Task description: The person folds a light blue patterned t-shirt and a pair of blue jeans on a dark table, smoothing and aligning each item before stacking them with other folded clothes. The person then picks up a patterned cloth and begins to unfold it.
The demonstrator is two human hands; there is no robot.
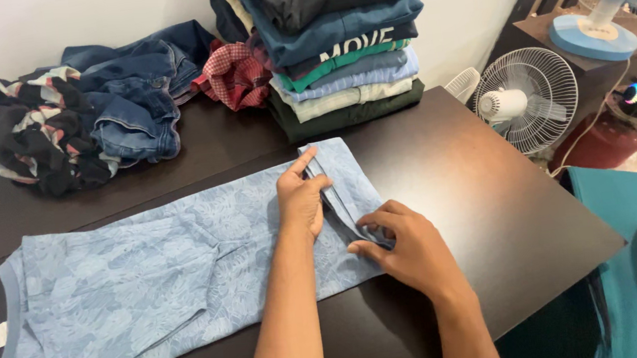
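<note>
Nearest the camera, the front edge of the dark table runs under both forearms, and a strip of bare dark surface lies between that edge and the hem of the light blue patterned shirt. The shirt lies flat and partly folded across the table's left and middle; its left end hangs over the table's left edge, while its collar end stops short of the right side, where a broad patch of bare tabletop reaches to the right edge and corner. The right hand rests at the shirt's near right part, thumb and fingers drawn together in a pinch on the darker collar. The left hand lies just beside it, palm down and open, fingers stretched flat and pressing the fabric along the collar, with the index finger pointing away. Beyond the hands a band of bare table separates the shirt from a tall stack of folded clothes at the back, against the wall. To its left sits a loose heap of jeans and striped garments, with a red checked cloth between the two. Off the right edge, lower down, stands a small white fan.
</note>
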